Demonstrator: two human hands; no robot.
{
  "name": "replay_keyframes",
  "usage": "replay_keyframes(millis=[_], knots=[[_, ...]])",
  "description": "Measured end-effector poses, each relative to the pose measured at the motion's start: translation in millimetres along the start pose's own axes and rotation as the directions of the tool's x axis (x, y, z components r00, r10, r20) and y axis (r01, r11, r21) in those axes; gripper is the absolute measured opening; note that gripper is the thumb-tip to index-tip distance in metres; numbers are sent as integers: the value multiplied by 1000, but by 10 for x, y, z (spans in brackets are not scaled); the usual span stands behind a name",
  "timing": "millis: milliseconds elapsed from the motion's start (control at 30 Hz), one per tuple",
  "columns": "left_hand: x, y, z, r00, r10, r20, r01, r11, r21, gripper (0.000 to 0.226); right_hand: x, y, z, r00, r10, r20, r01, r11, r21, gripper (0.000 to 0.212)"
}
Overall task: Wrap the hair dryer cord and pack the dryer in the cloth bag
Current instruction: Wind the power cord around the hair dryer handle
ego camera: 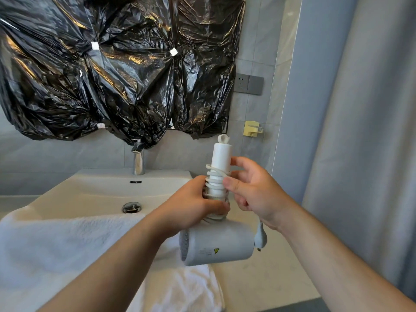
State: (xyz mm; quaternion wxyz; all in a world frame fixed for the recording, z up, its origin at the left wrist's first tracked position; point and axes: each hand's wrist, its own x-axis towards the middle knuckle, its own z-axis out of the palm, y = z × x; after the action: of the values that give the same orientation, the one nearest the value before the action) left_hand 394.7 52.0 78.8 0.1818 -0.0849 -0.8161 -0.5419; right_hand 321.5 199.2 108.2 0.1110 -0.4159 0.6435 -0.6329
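The white hair dryer is held upside down above the counter, barrel low and handle pointing up. Its white cord is coiled in several turns around the handle. My left hand grips the lower handle over the coils. My right hand pinches the cord against the handle at the top coils. The plug dangles below my right wrist, beside the barrel's end. No cloth bag is in view.
A white sink with a chrome faucet sits at left. A white towel lies over the counter's front. Black plastic sheeting covers the mirror. A wall socket, yellow hook and grey curtain are right.
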Motion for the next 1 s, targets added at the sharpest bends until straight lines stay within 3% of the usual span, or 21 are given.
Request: replay_keyframes(millis=[67,200,400,567,700,867,1000], knots=[[21,6,61,1000,-12,1,12,1000,-26,43,12,27,34,999,-9,-33,8,1000,-8,29],[6,-41,117,991,-45,-124,35,996,-87,57,-1,-22,57,999,-18,-28,16,996,-86,25],[-57,-63,30,1000,-18,19,23,946,-323,53,18,-70,-15,1000,-29,-8,26,979,-200,21],[-66,-49,37,998,42,38,-27,947,-319,30,5,-64,4,998,-28,55,37,986,-164,15],[-62,-117,-18,997,-61,-41,39,912,-408,8,23,-35,-108,998,-45,40,52,975,-215,17],[-41,-214,-104,996,-81,-32,55,869,-492,19,24,-44,-195,996,-84,6,81,938,-338,17],[-15,-213,-108,996,-81,-25,51,814,-579,30,17,-71,-204,988,-140,-68,109,937,-333,14]])
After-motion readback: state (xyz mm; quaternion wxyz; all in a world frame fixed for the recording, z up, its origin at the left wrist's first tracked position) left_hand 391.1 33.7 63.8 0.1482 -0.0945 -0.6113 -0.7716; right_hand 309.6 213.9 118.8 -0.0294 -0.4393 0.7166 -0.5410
